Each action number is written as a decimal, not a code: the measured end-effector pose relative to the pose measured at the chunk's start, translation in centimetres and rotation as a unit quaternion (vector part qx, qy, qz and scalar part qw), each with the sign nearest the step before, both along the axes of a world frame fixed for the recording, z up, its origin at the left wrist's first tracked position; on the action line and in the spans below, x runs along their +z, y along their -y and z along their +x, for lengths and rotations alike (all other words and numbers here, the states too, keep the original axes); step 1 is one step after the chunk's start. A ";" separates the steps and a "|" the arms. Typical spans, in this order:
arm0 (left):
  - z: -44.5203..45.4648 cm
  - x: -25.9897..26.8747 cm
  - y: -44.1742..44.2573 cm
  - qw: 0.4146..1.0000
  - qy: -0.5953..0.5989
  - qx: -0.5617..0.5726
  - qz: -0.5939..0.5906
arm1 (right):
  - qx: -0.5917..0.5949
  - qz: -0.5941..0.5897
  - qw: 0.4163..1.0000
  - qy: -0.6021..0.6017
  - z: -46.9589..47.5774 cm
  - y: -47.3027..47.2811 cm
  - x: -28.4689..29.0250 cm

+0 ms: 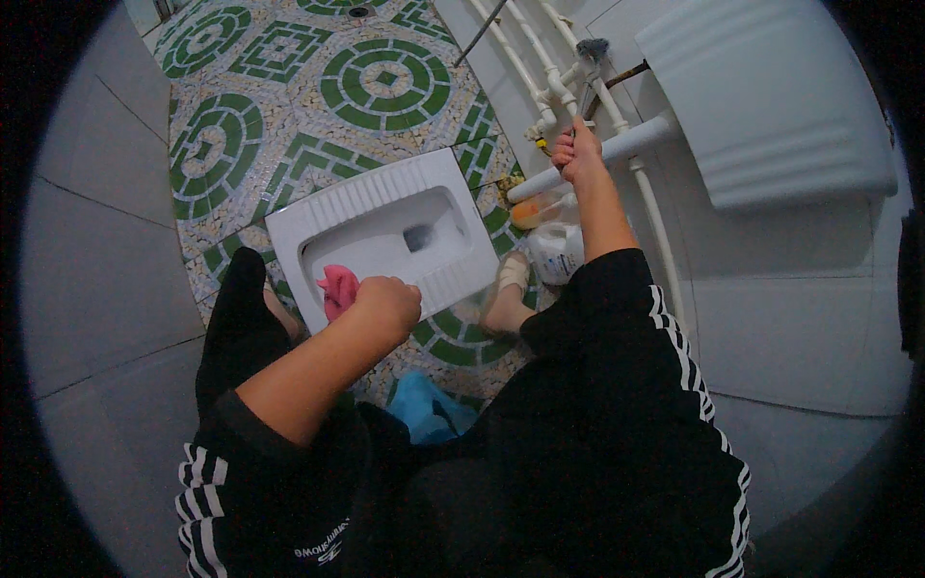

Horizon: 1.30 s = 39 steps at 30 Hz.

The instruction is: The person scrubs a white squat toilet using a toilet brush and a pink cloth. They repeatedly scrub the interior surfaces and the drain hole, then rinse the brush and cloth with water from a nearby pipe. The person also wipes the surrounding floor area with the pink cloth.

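My left hand (390,307) is a fist above the near edge of a white ceramic squat toilet (462,278). A crumpled pink cloth (338,289) sticks out on its left side, seemingly held in the fist. Farther off at the right wall, my right hand (578,152) is closed around the lower end of a thin handle. That handle seems to belong to a brush with a dark grey head (592,49), which points upward among the pipes. My fingers hide the grip itself. The toilet lies between my feet, with a dark drain opening (419,237).
White pipes (531,68) run along the right wall under a white cistern (766,108). A white plastic jug (556,253) and an orange-and-clear bottle (531,213) stand by my right foot. A blue plastic item (430,408) sits behind. Green-patterned tiles (386,83) cover the floor.
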<state>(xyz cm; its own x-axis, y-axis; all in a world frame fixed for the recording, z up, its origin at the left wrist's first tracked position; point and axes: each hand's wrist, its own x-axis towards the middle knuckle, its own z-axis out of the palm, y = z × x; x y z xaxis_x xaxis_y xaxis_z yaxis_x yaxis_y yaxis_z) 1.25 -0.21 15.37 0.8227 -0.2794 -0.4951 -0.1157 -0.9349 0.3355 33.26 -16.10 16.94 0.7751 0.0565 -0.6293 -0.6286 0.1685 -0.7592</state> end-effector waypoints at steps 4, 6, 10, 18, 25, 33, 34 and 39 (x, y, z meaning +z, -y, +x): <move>0.1 -0.7 0.0 1.000 0.002 -0.001 -0.001 | -0.007 0.003 0.999 0.045 -1.8 0.2 -1.9; 0.1 -1.2 -0.1 1.000 0.005 0.010 -0.005 | -0.026 -0.038 0.998 0.052 -3.3 0.6 -3.2; 0.8 -1.2 0.1 0.999 0.004 0.030 -0.028 | -0.006 -0.087 0.995 0.051 -2.5 0.7 -3.7; 2.4 -0.1 -1.7 0.996 0.062 0.045 -0.039 | 0.081 -0.107 0.988 0.078 3.4 -0.1 -1.7; 5.1 3.5 -3.2 0.981 0.148 0.116 -0.046 | 0.060 -0.061 0.996 0.014 2.4 -1.0 -1.9; 6.0 2.8 -2.7 0.985 0.123 0.116 -0.039 | 0.061 -0.049 0.997 0.023 4.8 -2.7 -2.3; 5.8 2.6 -3.0 0.987 0.110 0.111 -0.042 | 0.047 -0.054 0.997 0.020 3.2 -3.0 -2.6; 5.7 2.0 -3.1 0.993 0.064 0.090 -0.037 | -0.019 -0.008 1.000 0.010 0.6 -3.9 -2.4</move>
<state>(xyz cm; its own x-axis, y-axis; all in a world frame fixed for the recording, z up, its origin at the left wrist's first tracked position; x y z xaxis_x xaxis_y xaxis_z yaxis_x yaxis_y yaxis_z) 6.94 2.90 17.35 0.9173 -0.1530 -0.3677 0.0061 -0.9178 0.3969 33.84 -12.18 14.57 0.7886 0.0160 -0.6147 -0.6071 0.1795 -0.7741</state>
